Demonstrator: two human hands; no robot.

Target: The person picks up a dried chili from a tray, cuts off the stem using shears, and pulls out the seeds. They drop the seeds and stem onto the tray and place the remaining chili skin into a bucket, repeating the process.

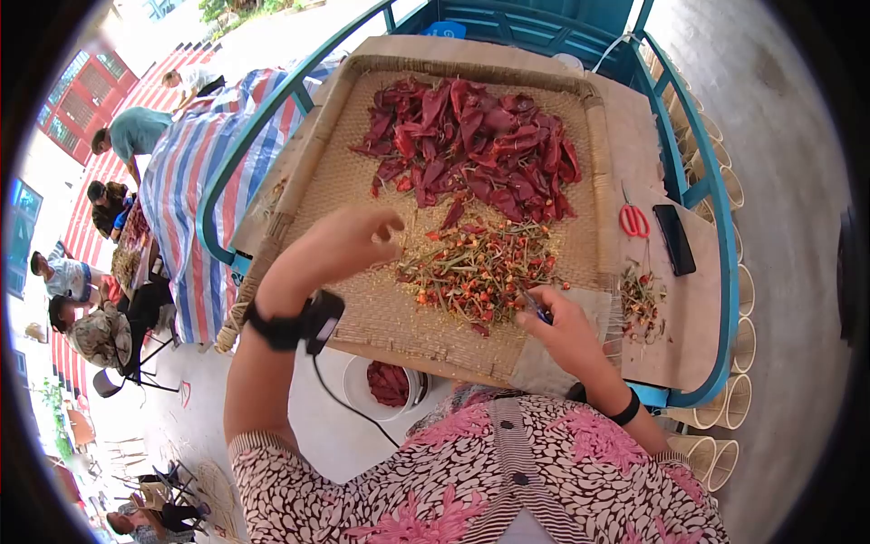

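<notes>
A woven tray (362, 313) holds a heap of dried red chili peppers (489, 136) at its far side. Nearer me lies a mixed pile of chili stems, red bits and yellow seeds (480, 272). My left hand (353, 240) hovers over the tray's left part, slightly blurred, its curled fingers apart with nothing visible in them. At the near right edge of the stem pile, my right hand (562, 331) is closed around a small pair of scissors (544, 314) with dark handles, partly hidden by the fingers.
Red-handled scissors (634, 220) and a black phone (674, 239) lie on cardboard right of the tray, near loose stems (642, 299). A blue metal rail (725, 299) surrounds the cart bed. Below stands a white bucket of chilies (388, 383). Several people sit or bend at left.
</notes>
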